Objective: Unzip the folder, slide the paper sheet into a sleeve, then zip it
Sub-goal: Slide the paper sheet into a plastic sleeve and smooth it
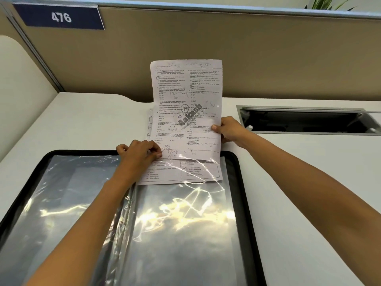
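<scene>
Hands: left hand pinches the clear sleeve's top edge; right hand grips the printed paper sheet at its right margin. Sheet stands upright, bottom end inside the glossy, crinkled sleeve. Black-rimmed zip folder lies open on a grey desk.

Colours: black, white, tan, navy.
Folder showing black edging, glossy clear sleeve glaring yellow-white; paper sheet showing white with black print, grey watermark; desk off-white, partition tan, navy sign showing white "476".
</scene>
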`<action>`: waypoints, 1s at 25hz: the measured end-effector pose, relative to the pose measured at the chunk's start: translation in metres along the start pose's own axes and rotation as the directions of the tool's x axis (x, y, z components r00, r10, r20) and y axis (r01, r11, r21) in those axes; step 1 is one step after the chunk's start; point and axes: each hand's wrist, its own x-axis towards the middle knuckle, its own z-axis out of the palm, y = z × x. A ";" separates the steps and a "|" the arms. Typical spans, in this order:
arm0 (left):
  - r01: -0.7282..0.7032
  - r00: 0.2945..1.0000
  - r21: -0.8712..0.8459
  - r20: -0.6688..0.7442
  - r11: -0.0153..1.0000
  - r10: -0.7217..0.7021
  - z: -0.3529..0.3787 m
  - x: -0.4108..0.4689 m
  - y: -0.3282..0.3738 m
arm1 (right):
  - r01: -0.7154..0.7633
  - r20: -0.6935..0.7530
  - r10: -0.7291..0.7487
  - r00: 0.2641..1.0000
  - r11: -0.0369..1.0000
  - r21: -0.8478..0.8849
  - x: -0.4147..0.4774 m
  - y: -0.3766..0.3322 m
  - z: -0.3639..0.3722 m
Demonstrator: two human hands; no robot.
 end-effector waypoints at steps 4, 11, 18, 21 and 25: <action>0.029 0.999 0.052 0.023 0.998 -0.031 -0.007 0.003 -0.019 | -0.004 0.036 0.008 0.999 0.996 -0.086 -0.002 -0.003 0.003; 0.180 0.965 -0.147 -0.168 0.973 -0.204 -0.002 0.004 -0.031 | -0.044 0.102 0.089 0.991 0.925 -0.376 -0.008 -0.014 0.017; 0.429 0.899 -0.166 -0.017 0.888 -0.438 -0.008 0.035 -0.018 | -0.234 -0.285 0.194 0.938 0.966 -0.111 -0.005 -0.018 0.028; 0.474 0.877 -0.162 0.006 0.865 -0.480 -0.009 0.043 -0.016 | -0.157 -0.352 0.172 0.920 0.985 0.072 -0.008 -0.009 0.038; 0.499 0.861 -0.198 -0.001 0.844 -0.509 -0.006 0.043 -0.017 | -0.011 -0.348 0.051 0.936 0.993 0.115 -0.015 0.005 0.041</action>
